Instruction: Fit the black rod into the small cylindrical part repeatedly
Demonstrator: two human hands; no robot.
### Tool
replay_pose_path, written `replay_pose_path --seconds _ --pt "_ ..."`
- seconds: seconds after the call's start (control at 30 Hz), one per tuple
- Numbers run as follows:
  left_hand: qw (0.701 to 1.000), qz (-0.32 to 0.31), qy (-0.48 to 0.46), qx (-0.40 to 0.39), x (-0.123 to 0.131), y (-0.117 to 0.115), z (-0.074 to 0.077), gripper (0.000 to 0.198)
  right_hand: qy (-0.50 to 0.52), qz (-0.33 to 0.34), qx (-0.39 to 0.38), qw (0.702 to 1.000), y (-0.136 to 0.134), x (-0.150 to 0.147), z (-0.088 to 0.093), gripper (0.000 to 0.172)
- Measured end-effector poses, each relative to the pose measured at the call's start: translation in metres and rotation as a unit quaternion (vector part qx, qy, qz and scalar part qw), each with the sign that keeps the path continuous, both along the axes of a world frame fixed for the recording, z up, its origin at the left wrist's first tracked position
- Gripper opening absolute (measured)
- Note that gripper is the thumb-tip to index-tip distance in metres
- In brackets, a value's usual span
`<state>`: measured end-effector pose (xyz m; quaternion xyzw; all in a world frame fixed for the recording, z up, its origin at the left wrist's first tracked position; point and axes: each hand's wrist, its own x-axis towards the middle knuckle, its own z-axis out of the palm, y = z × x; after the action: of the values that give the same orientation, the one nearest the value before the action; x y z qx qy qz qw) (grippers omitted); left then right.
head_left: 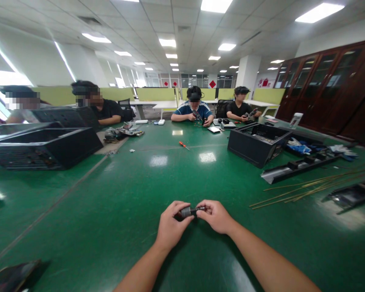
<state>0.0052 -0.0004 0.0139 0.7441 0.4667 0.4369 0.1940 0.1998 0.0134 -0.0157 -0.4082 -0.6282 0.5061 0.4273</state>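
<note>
A small grey-and-black cylindrical part (pixel 186 212) with a thinner dark end is between my two hands, just above or on the green table; its exact kind is not clear. My left hand (pixel 172 227) is closed around the thicker grey body, fingers over the top and thumb on the near side. With its fingers and thumb, my right hand (pixel 215 217) pinches the thin dark end (pixel 200 208). The part lies roughly level, pointing left to right. My fingers hide some of both ends.
An orange screwdriver (pixel 183 144) lies ahead on the green table (pixel 134 190). Black computer cases stand left (pixel 79 148) and right (pixel 246 148). Thin brass-coloured rods (pixel 292 190) and a dark metal rail (pixel 304 166) lie right. Several people sit across; one handles a dark tool (pixel 197 115).
</note>
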Motion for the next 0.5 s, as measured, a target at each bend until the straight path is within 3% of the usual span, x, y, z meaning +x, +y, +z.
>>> replay_pose_path --seconds 0.5 --pt "1.000 0.004 -0.007 0.003 -0.0016 0.0022 -0.0012 0.027 0.015 -0.006 -0.007 1.000 0.0017 0.0035 -0.0009 0.022"
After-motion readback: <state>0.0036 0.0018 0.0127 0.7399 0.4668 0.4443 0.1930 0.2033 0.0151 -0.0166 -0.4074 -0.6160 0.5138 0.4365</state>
